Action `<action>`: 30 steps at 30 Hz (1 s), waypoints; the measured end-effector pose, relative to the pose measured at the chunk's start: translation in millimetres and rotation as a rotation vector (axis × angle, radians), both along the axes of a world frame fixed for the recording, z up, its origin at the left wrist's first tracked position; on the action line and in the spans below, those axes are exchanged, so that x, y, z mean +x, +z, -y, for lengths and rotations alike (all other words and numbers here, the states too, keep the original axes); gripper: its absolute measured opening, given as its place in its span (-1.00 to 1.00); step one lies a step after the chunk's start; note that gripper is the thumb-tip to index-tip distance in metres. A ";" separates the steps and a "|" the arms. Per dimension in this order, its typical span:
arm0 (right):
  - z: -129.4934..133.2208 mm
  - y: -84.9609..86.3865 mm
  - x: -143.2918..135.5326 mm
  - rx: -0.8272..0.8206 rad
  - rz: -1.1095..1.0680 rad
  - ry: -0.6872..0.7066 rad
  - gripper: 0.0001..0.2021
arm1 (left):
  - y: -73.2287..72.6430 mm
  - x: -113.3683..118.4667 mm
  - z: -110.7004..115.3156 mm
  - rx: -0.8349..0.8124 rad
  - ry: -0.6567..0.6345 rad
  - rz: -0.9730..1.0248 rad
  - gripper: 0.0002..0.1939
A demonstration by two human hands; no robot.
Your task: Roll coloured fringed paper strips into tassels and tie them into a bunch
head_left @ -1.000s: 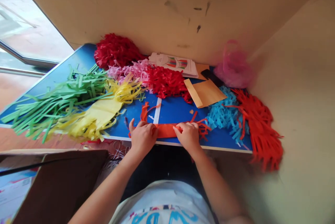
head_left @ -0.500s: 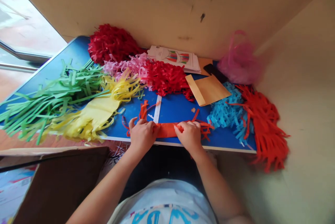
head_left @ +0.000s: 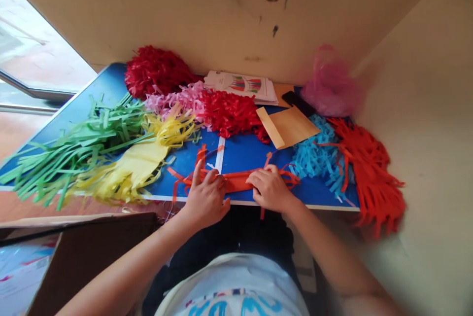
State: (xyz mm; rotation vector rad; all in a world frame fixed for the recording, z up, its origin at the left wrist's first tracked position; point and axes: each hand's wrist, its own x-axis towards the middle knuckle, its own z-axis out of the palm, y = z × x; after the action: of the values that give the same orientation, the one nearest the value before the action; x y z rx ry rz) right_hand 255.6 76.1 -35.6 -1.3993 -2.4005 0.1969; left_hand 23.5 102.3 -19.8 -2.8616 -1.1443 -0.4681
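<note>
A flattened strip of orange tissue paper (head_left: 237, 182) with fringed ends lies along the front edge of the blue table. On its left end rests my left hand (head_left: 207, 196), fingers spread, index finger stretched out and thumb apart. My right hand (head_left: 269, 189) is closed over the other end, fingers bent and pressed onto the paper. Loose orange strands stick out past both hands. What lies beneath the right fingers is hidden.
Left of the hands lie fringed green (head_left: 81, 143) and yellow paper (head_left: 138, 165). Behind are red fringe (head_left: 231, 111), printed sheets (head_left: 242, 87) and a brown envelope (head_left: 288, 126). Blue fringe (head_left: 316, 153), an orange bundle (head_left: 373, 173) and a pink bag (head_left: 332, 89) sit right. A cardboard box (head_left: 99, 257) stands below.
My left hand has loosened from the orange paper and spread its fingers, shifting slightly toward me. The right hand stays on the paper with its fingers more bent. The view has shifted slightly.
</note>
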 end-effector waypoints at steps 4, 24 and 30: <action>-10.8 7.2 9.5 -0.068 -0.046 0.002 -0.72 | -6.5 2.4 5.0 0.030 0.083 0.016 -0.74; -30.8 -1.8 8.1 -0.040 -0.049 -0.187 -0.79 | -17.2 -12.8 -14.5 -0.147 0.222 0.216 -0.77; -32.5 -8.5 4.6 -0.040 -0.054 -0.216 -0.79 | -20.7 -13.1 -15.7 -0.150 0.238 0.221 -0.76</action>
State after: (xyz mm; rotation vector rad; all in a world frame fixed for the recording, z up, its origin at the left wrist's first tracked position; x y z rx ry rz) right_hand 260.2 108.6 -44.1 -1.6370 -2.1934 0.2253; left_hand 10.4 118.0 -40.5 -2.7944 -1.5970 -0.7270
